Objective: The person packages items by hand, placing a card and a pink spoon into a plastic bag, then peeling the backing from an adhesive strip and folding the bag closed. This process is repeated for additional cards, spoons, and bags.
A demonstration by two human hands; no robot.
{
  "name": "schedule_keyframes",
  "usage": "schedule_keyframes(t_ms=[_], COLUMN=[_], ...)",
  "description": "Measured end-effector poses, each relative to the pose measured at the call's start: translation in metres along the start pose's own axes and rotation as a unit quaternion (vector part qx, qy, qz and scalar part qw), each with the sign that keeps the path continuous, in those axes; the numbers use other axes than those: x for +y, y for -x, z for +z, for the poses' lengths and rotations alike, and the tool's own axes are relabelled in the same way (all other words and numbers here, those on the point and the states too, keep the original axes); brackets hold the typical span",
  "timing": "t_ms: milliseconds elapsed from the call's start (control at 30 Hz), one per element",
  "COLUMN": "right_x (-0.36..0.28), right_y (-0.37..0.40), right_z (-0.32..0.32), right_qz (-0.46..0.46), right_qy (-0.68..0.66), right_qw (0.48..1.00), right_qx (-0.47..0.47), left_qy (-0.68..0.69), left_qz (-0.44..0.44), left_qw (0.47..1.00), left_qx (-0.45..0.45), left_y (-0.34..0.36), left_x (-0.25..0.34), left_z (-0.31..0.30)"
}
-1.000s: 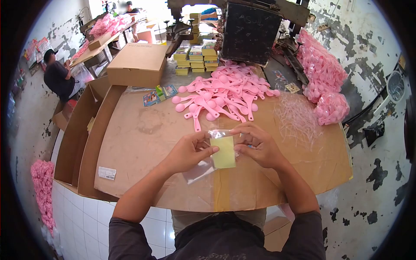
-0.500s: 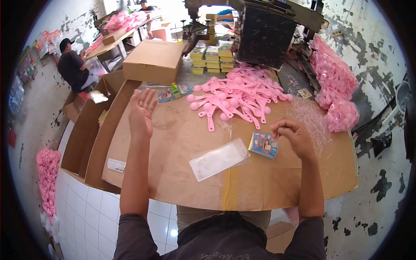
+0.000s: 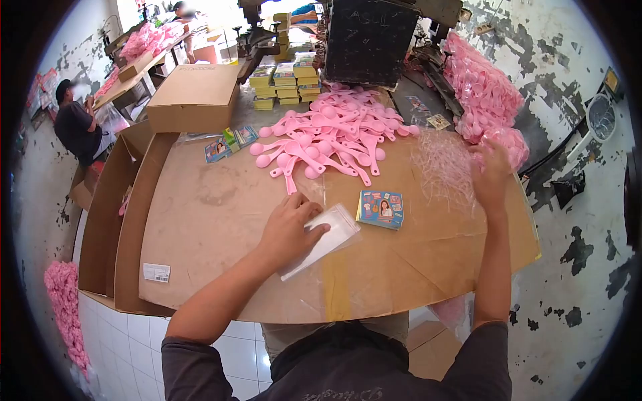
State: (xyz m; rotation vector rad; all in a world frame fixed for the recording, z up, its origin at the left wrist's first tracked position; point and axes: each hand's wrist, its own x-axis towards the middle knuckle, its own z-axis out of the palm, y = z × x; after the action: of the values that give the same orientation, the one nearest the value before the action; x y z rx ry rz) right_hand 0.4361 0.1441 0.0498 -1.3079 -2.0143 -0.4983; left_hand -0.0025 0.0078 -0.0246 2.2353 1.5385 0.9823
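Observation:
My left hand (image 3: 289,230) lies flat on a clear plastic bag (image 3: 326,239) in the middle of the cardboard-covered table (image 3: 200,220), fingers spread and pressing it down. A small colourful card pack (image 3: 380,208) rests just right of the bag. My right hand (image 3: 491,177) is raised at the table's right side, blurred, over a heap of thin clear plastic strips (image 3: 445,170) and near the bagged pink spoons (image 3: 508,144); whether it holds anything is unclear. A pile of loose pink spoons (image 3: 328,137) lies beyond the bag.
An open cardboard box (image 3: 120,214) hangs off the table's left edge, a closed carton (image 3: 194,97) behind it. Stacked yellow packs (image 3: 284,83) and a black machine (image 3: 368,40) stand at the back. More card packs (image 3: 227,144) lie at back left. A person (image 3: 77,130) sits far left.
My left hand came down from the air onto the clear bag. My right hand left the card pack and swung right toward the strips and bagged spoons.

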Motion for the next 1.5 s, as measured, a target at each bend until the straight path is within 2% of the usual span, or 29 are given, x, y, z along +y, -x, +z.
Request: schedule_keyframes(t_ms=[33,100,167,267,367,467,567,667,767,867,967,1067,1167,1267,1367,1500], right_x=[-0.031,-0.08,-0.116,-0.122,-0.118,-0.113,-0.132,-0.151,-0.171,-0.179,-0.179,-0.18,-0.184,-0.185,-0.182,-0.181], right_y=[0.002,0.009,0.017,0.02,0.013,0.014,-0.004,-0.016,-0.02,-0.01,0.007,0.011,0.012,0.011,0.015,0.018], right_z=[-0.005,0.002,0.014,0.035,0.037,0.039,0.011,0.002,0.014,0.038,0.059,0.06,0.051,0.038,0.043,0.049], right_qz=[-0.01,-0.03,-0.079,-0.064,0.038,0.025,0.014,0.027,-0.008,-0.067,-0.185,-0.207,-0.077,0.071,0.054,0.033], right_qy=[-0.081,-0.25,-0.251,-0.234,-0.309,-0.323,-0.325,-0.39,-0.414,-0.403,-0.273,-0.273,-0.406,-0.418,-0.451,-0.45], right_qw=[0.996,0.95,0.94,0.933,0.898,0.903,0.915,0.875,0.863,0.881,0.932,0.932,0.905,0.897,0.881,0.884], right_qx=[-0.033,-0.186,-0.219,-0.266,-0.312,-0.281,-0.24,-0.286,-0.289,-0.239,-0.148,-0.124,-0.099,-0.123,-0.132,-0.118], left_qy=[0.016,0.059,0.115,0.186,0.159,0.121,0.128,0.14,0.228,0.269,0.239,0.416,0.473,0.473,0.429,0.479], left_qz=[-0.017,-0.067,-0.138,-0.146,-0.155,-0.079,-0.063,-0.101,-0.111,-0.058,-0.035,-0.111,-0.171,-0.177,-0.203,-0.16], left_qw=[1.0,0.996,0.982,0.972,0.975,0.989,0.989,0.985,0.967,0.961,0.97,0.902,0.862,0.862,0.871,0.848], left_qx=[-0.008,-0.028,-0.051,-0.002,-0.031,0.015,0.031,-0.021,-0.016,0.037,0.008,-0.021,-0.06,-0.054,-0.125,-0.163], left_y=[0.0,-0.002,-0.002,-0.003,-0.003,-0.002,-0.003,-0.005,-0.004,-0.004,-0.005,-0.004,-0.005,-0.006,-0.005,-0.005], left_x=[0.002,0.003,0.002,0.007,-0.002,-0.007,-0.002,0.003,0.001,-0.004,-0.012,-0.015,-0.003,0.002,-0.008,-0.007], left_z=[-0.001,-0.002,-0.003,-0.008,-0.008,-0.003,-0.007,-0.014,-0.01,-0.006,-0.015,-0.012,-0.019,-0.016,-0.012,-0.017])
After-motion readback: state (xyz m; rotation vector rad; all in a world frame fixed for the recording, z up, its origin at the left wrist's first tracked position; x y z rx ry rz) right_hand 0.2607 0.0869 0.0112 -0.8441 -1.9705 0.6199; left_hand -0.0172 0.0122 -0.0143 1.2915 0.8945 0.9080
